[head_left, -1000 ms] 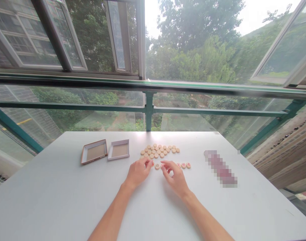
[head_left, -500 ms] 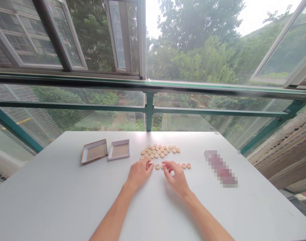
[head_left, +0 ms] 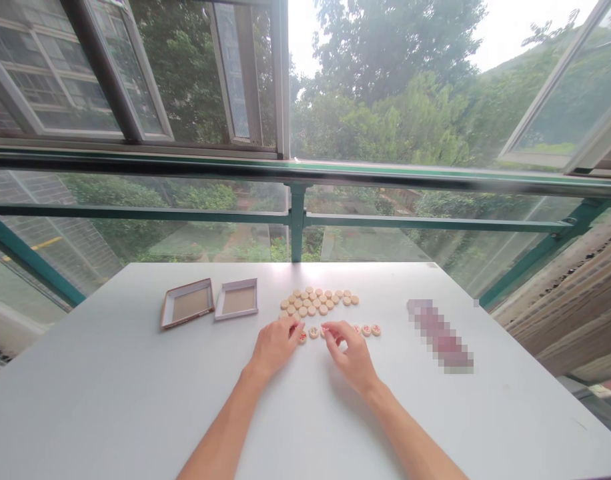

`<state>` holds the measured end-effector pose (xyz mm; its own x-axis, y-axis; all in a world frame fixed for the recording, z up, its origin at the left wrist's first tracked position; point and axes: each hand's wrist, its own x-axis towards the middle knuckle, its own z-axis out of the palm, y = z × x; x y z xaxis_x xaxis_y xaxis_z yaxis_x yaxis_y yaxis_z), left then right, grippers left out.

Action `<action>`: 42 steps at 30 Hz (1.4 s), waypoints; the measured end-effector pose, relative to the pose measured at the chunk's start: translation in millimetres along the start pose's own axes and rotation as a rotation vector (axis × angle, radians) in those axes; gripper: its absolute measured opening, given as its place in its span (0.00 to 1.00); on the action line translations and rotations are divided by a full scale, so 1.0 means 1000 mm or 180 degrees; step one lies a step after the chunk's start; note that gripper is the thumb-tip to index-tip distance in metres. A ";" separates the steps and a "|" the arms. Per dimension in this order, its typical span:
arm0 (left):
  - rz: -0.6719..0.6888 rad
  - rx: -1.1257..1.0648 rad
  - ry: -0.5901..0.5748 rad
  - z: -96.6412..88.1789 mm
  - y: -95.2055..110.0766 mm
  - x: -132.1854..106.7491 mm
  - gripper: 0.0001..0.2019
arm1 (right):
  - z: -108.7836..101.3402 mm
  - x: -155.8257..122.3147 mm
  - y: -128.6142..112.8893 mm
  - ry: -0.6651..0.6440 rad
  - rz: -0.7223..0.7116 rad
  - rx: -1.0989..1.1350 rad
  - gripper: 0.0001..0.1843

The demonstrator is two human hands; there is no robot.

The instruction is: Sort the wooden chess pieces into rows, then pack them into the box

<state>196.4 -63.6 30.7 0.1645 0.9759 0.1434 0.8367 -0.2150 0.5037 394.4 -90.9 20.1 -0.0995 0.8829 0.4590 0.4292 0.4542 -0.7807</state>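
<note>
A cluster of several round wooden game pieces [head_left: 318, 301] lies face down on the white table [head_left: 110, 400]. In front of it runs a short row of pieces turned face up with red marks [head_left: 368, 330]. My left hand [head_left: 274, 347] rests at the left end of that row, fingers curled, its fingertips on a red-marked piece [head_left: 302, 337]. My right hand [head_left: 350, 353] sits just to the right, fingers bent over the middle of the row, touching pieces there. What lies under the right fingers is partly hidden.
Two shallow box halves [head_left: 187, 302] [head_left: 237, 298] lie open to the left of the pieces. A blurred pinkish strip [head_left: 440, 335] lies at the right. A green railing [head_left: 298, 220] and open windows stand behind the table's far edge.
My left hand has slid a red-marked piece slightly toward me, off the line of the row. The right hand has barely shifted.
</note>
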 end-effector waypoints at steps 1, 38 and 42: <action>-0.0002 0.0001 0.0014 0.000 0.001 0.000 0.16 | 0.000 0.000 0.000 -0.0003 -0.0002 0.0005 0.11; 0.0259 -0.0407 -0.0294 -0.008 -0.010 -0.004 0.12 | -0.001 0.000 0.001 -0.0043 -0.0284 -0.0423 0.10; 0.0173 -0.0437 -0.0287 -0.008 -0.007 -0.004 0.10 | 0.000 0.000 0.001 -0.0155 -0.0672 -0.0882 0.12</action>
<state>185.6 -66.2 33.7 0.2589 0.9608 0.0996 0.7472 -0.2646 0.6097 394.7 -90.3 19.5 -0.2518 0.7805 0.5722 0.6212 0.5837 -0.5229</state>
